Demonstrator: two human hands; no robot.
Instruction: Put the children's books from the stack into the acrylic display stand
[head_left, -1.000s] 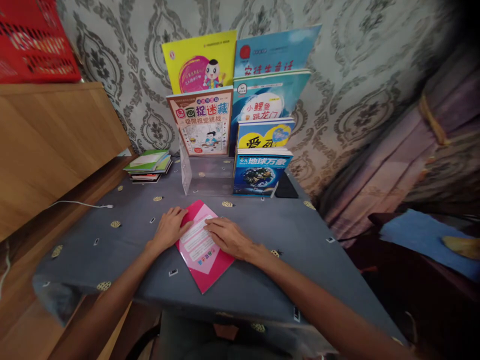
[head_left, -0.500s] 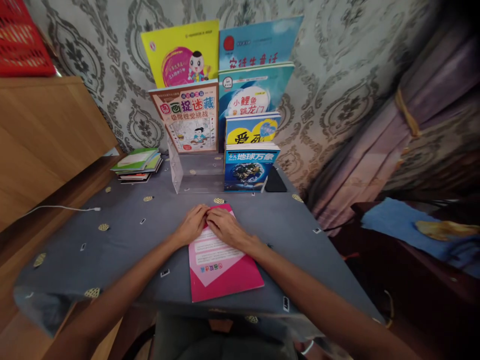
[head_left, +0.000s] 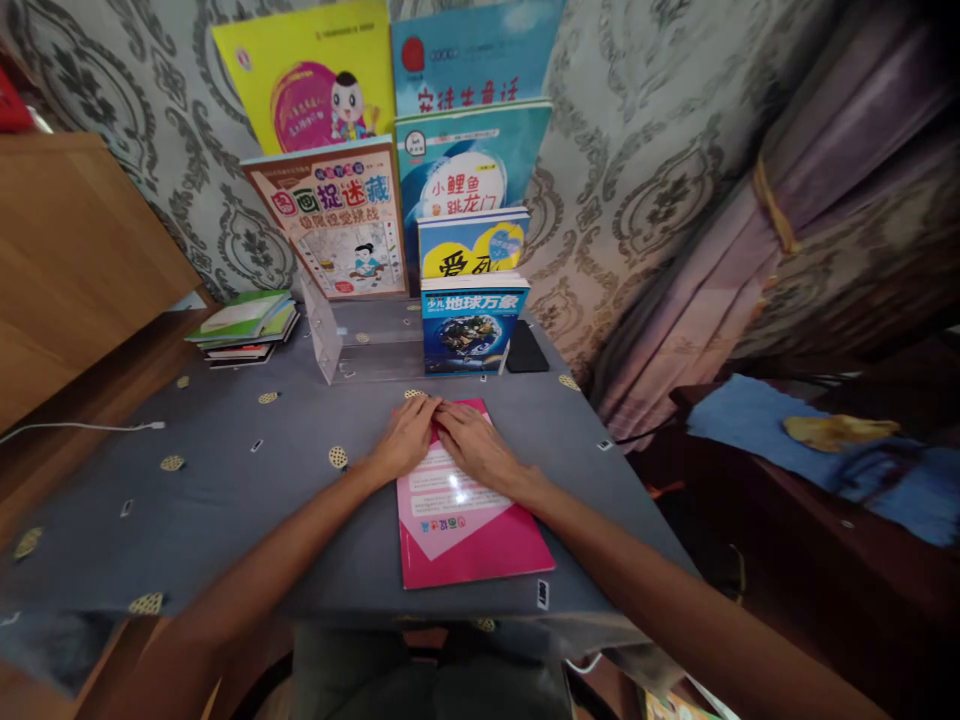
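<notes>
A pink-red book (head_left: 480,550) lies flat on the cloth-covered table, a pale panel of small print and colourful characters facing up. The print appears upside down to me. My left hand (head_left: 409,437) rests across its upper left corner, fingers stretched forward and lying flat. On the upper part of the same book lies my right hand (head_left: 480,452), its fingers also laid out flat. The fingertips of both hands meet near the book's far edge and cover part of it. Neither hand grips anything that I can see.
Behind the hands, a clear stand (head_left: 322,335) holds several upright books, among them a brown picture book (head_left: 349,225) and a blue earth book (head_left: 471,335). A stack of books (head_left: 247,325) and a white cable (head_left: 90,425) are leftward. A black flat object (head_left: 527,348) lies beside the stand.
The pink-red book has slid to the right on the tablecloth, with both hands moving along on it. My view has also turned, so the stand and wall appear farther left.
</notes>
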